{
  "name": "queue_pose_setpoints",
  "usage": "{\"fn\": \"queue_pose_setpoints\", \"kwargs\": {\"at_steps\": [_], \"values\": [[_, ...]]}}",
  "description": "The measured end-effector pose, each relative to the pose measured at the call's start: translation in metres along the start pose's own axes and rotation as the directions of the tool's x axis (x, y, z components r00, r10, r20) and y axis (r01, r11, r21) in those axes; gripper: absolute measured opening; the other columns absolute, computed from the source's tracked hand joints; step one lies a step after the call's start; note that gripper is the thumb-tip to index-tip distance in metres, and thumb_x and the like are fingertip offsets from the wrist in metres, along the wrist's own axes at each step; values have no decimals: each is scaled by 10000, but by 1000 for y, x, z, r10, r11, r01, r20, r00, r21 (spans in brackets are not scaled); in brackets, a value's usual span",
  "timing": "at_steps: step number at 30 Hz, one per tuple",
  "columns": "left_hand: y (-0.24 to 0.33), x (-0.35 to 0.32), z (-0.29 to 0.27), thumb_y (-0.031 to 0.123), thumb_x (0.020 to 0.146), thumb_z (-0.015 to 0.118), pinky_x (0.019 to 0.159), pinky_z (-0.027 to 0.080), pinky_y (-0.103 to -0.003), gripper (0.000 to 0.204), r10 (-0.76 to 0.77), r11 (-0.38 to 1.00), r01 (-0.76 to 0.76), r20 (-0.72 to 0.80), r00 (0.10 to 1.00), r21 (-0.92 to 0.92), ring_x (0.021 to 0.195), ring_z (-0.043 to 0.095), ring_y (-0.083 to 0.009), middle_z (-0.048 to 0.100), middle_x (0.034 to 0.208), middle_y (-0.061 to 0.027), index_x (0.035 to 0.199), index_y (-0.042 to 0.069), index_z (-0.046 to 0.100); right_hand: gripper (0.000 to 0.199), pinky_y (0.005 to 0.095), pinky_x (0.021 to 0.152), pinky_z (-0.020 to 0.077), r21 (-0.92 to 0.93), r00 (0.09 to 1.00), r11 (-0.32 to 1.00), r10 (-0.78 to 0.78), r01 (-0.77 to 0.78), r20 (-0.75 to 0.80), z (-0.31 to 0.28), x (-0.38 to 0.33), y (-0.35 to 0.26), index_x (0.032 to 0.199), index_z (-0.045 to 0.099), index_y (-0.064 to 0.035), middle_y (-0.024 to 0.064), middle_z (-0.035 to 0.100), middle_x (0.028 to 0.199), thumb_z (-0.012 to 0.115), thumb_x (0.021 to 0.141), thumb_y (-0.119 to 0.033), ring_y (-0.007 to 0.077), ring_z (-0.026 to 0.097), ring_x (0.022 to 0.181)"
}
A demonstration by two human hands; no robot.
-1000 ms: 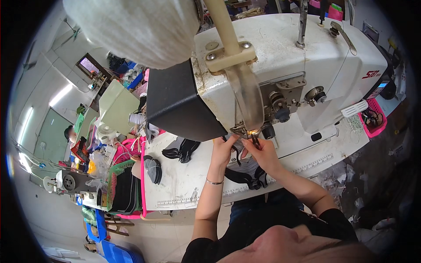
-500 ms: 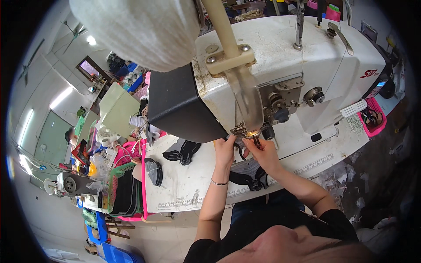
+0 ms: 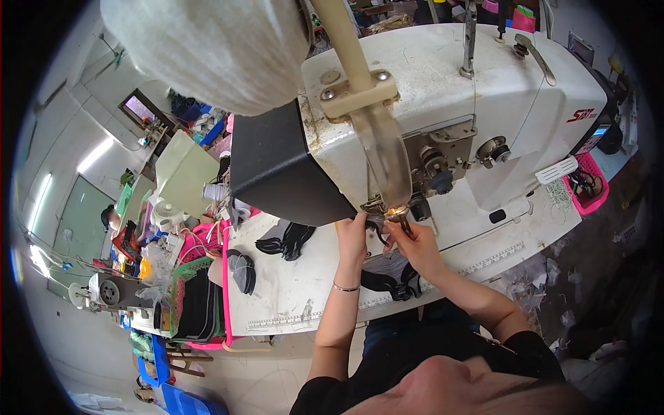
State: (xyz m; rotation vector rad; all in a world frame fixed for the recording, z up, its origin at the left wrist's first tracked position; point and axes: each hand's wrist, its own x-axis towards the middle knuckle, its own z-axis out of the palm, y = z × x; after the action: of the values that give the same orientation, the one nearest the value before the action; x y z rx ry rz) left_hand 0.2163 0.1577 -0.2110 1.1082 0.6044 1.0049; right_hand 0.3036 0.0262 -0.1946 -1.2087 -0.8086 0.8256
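A white sewing machine (image 3: 512, 90) stands in front of me, its lamp glowing at the needle area. Just left of the needle my left hand (image 3: 351, 241) is closed on the edge of a black-and-grey fabric piece (image 3: 374, 227). My right hand (image 3: 417, 245) is closed in a pinch right of the needle, with a slim dark item at its fingertips that I cannot make out. The fingers hide much of the stitching spot. Below both hands, a bundle of grey and black fabric pieces (image 3: 394, 283) lies at the table's front edge.
Two more fabric stacks, one black and grey (image 3: 290, 238) and one smaller (image 3: 242, 271), lie on the white table (image 3: 277, 297). A green basket (image 3: 181, 294) of dark pieces stands left. A pink basket (image 3: 588, 183) hangs right. A ruler strip (image 3: 477, 259) runs along the front edge.
The view has shifted slightly. My right hand's fingers have moved a little, and the left hand stays near the needle. The fabric stacks lie where they were.
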Motion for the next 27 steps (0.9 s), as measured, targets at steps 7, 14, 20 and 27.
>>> {"fn": "queue_pose_setpoints", "kwargs": {"at_steps": [7, 14, 20, 27], "values": [[12, -10, -2, 162, 931, 490, 610, 406, -262, 188, 532, 788, -379, -224, 817, 486, 645, 502, -112, 595, 796, -21, 965, 0, 580, 280, 184, 445, 280, 25, 997, 997, 65, -66, 46, -19, -12, 10, 1001, 665, -2, 3, 626, 654, 522, 958, -239, 7, 375, 495], [24, -11, 0, 138, 896, 546, 539, 322, -244, 226, 122, 929, -80, -94, 988, 360, 597, 427, -68, 528, 663, 11, 715, 4, 564, 273, 204, 484, 311, -55, 992, 996, 80, -75, 94, -26, -20, 12, 1004, 649, 3, 5, 607, 661, 521, 959, -233, 26, 382, 524], [24, -14, -10, 142, 916, 567, 617, 391, -209, 162, 54, 957, -69, 61, 997, 282, 665, 474, -64, 562, 748, 26, 895, -18, 584, 219, 204, 553, 327, 11, 981, 994, 102, -105, 167, -30, -19, 38, 1077, 510, -35, -6, 507, 738, 480, 979, -229, 43, 417, 633], [42, -89, -10, 138, 905, 605, 690, 434, -221, 175, 226, 874, -200, -7, 974, 442, 752, 518, -71, 594, 815, -19, 977, -18, 570, 200, 217, 717, 429, 6, 978, 1000, -31, 30, 207, -13, -28, 15, 1095, 472, -16, 55, 570, 944, 510, 964, -163, 69, 530, 793]]}}
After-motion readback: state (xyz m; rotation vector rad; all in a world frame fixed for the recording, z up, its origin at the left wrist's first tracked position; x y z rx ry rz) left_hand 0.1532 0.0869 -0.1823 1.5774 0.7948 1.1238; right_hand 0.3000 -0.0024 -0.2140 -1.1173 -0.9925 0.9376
